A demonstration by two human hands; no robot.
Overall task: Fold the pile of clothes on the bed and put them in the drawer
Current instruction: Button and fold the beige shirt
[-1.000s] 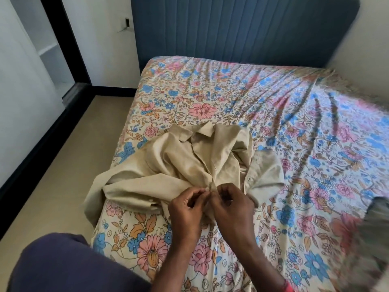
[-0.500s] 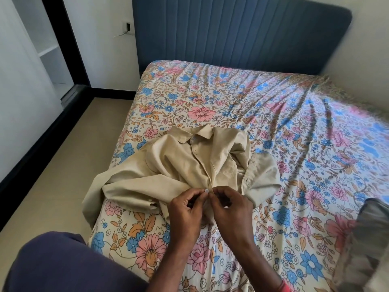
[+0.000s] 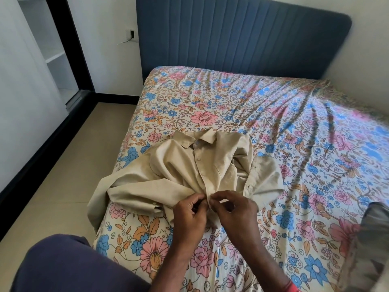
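Pinching the front edge of the shirt (image 3: 189,171), the left hand (image 3: 190,216) and the right hand (image 3: 235,211) meet at its near end, thumbs and forefingers pressed together on the cloth. The beige shirt lies crumpled on the near left part of the bed (image 3: 273,127), collar to the far side, one sleeve hanging over the left edge. A grey cloth (image 3: 372,232) lies at the right.

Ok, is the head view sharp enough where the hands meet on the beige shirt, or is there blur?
Head view: sharp at centre, where the left hand and right hand pinch the beige shirt; right edge smears, blurring the grey garment; soft daylight, no glare; wide-angle bending at the headboard.
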